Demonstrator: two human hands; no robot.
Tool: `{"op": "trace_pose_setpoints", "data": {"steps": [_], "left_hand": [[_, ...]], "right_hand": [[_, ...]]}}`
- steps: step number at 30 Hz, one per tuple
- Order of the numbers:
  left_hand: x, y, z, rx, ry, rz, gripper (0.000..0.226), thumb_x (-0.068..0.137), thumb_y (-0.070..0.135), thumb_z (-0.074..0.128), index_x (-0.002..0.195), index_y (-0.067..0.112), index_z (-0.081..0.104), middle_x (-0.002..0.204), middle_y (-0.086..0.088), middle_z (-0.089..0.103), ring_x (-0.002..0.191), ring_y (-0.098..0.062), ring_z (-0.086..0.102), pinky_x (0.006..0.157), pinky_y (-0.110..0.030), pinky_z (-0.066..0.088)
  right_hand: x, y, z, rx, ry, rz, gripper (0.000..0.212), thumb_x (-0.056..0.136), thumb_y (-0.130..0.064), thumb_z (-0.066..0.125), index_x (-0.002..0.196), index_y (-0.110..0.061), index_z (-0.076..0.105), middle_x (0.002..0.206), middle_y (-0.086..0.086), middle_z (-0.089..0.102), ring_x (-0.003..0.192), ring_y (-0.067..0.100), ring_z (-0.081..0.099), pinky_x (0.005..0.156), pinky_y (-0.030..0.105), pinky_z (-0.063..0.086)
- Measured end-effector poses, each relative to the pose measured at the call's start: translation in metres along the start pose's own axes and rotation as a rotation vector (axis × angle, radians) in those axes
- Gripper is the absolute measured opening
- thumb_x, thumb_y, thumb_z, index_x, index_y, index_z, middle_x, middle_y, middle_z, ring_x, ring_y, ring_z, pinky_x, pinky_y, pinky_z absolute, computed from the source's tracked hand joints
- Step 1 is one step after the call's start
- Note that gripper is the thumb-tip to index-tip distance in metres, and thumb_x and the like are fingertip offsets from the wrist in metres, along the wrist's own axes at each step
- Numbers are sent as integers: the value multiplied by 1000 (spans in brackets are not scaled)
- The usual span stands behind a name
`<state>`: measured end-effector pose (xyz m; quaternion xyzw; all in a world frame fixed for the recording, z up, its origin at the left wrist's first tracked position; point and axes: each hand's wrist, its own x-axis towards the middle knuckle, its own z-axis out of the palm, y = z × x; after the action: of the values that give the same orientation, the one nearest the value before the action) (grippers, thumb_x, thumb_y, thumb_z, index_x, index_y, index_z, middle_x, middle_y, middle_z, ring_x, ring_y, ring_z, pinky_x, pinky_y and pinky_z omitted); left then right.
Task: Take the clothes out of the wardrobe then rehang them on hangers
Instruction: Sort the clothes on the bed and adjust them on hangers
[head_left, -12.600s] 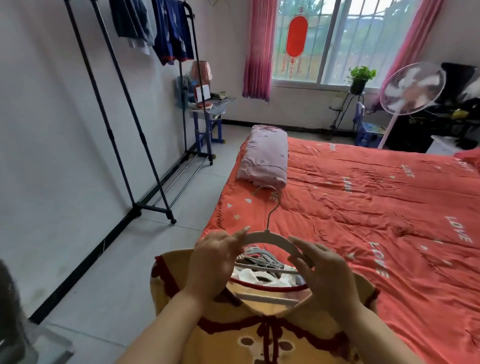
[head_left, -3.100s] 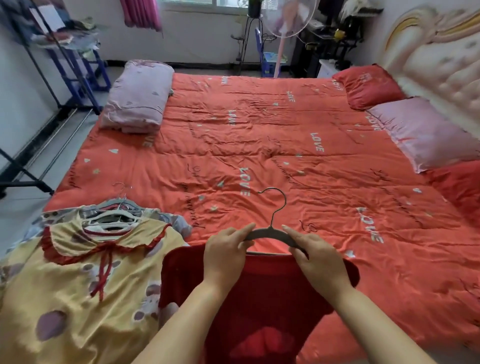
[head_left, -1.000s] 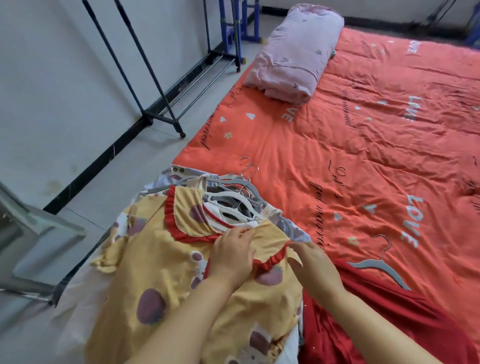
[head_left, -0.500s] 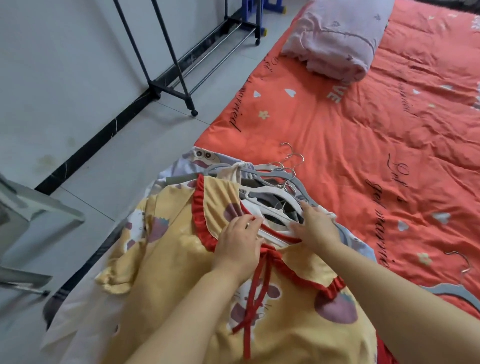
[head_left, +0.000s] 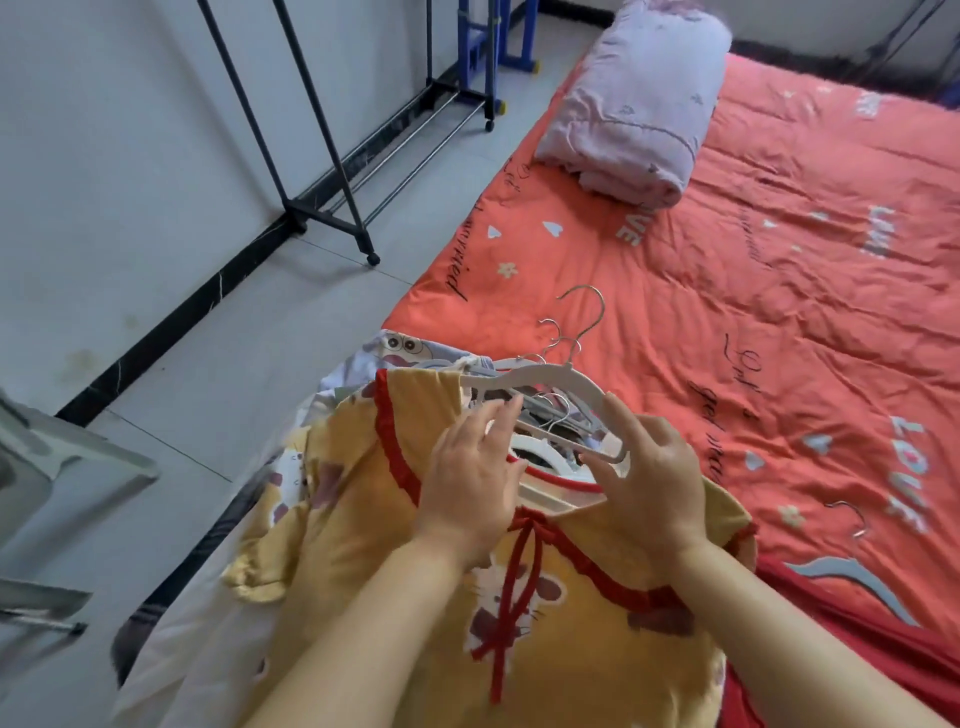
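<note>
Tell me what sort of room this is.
Most likely a bedroom: a bed under an orange-red quilt, a folded pink blanket lying on it, and a wheeled clothes rack by the wall.

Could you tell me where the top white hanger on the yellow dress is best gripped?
Grip the white hanger by its two sloping arms, coming from the near side. Its hook points away over the bed, and the arms lie crosswise, raised above the other hangers.

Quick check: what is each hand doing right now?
Left hand: open, fingers straight over the yellow red-trimmed dress.
Right hand: grips the white plastic clothes hanger.
</note>
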<state>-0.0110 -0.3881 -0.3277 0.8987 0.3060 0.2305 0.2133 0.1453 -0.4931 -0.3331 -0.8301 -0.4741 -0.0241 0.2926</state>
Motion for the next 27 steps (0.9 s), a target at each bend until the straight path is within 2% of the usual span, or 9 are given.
{"op": "trace_pose_setpoints", "data": {"steps": [5, 7, 9, 11, 13, 17, 21, 24, 27], "left_hand": [[14, 29, -54, 135, 57, 102, 66, 83, 45, 45, 141, 17, 28, 135, -15, 48, 128, -28, 33, 105, -50, 30], [17, 41, -75, 213, 85, 170, 71, 81, 45, 60, 140, 20, 30, 131, -16, 53, 125, -30, 35, 105, -54, 28], [16, 57, -94, 253, 116, 260, 80, 72, 38, 75, 139, 25, 32, 122, -13, 59, 120, -33, 46, 106, -55, 25], [12, 76, -111, 287, 150, 370, 77, 72, 36, 74, 138, 27, 34, 110, -8, 63, 111, -29, 53, 101, -61, 29], [5, 99, -121, 288, 172, 455, 78, 70, 32, 75, 137, 27, 35, 100, -6, 64, 104, -21, 49, 94, -64, 35], [-20, 153, -130, 188, 138, 536, 90, 58, 23, 86, 135, 28, 39, 93, -5, 63, 97, -18, 45, 89, -60, 43], [-58, 214, -131, 118, 146, 671, 81, 65, 28, 77, 135, 31, 38, 94, -1, 62, 95, -16, 46, 89, -41, 37], [-99, 274, -130, 90, 160, 763, 81, 59, 31, 84, 129, 30, 44, 93, -2, 64, 94, -16, 45, 82, -41, 41], [-147, 334, -125, 53, 155, 837, 71, 67, 41, 74, 130, 32, 42, 95, -2, 64, 94, -16, 47, 79, -40, 42]], "right_hand": [[-22, -38, -75, 39, 135, -34, 59, 71, -34, 64, 127, -26, 48, 83, -1, 60, 73, 19, 56, 70, 36, 49], [-34, -50, -107, 24, 171, -41, 62, 68, -32, 68, 127, -27, 47, 84, -1, 61, 75, 17, 56, 72, 35, 49], [-49, -57, -137, -9, 207, -51, 58, 71, -37, 63, 126, -21, 52, 87, 1, 64, 77, 19, 59, 73, 36, 50], [-64, -61, -165, -43, 245, -40, 58, 73, -42, 57, 125, -17, 57, 90, 1, 65, 80, 18, 59, 75, 34, 49], [-83, -62, -190, -55, 280, -31, 60, 72, -42, 57, 126, -19, 55, 92, -1, 65, 84, 13, 55, 76, 30, 48], [-133, -57, -240, -54, 349, 11, 65, 68, -41, 61, 129, -29, 46, 93, -6, 62, 83, 5, 50, 76, 28, 49], [-203, -46, -292, -69, 408, 74, 68, 67, -42, 65, 131, -31, 45, 97, -12, 58, 87, 2, 49, 80, 24, 47], [-268, -36, -335, -100, 463, 132, 65, 69, -46, 59, 130, -31, 45, 96, -15, 54, 83, -2, 46, 77, 23, 48], [-341, -24, -381, -149, 498, 180, 64, 70, -47, 59, 130, -31, 46, 97, -15, 52, 86, 2, 48, 74, 18, 47]]}}
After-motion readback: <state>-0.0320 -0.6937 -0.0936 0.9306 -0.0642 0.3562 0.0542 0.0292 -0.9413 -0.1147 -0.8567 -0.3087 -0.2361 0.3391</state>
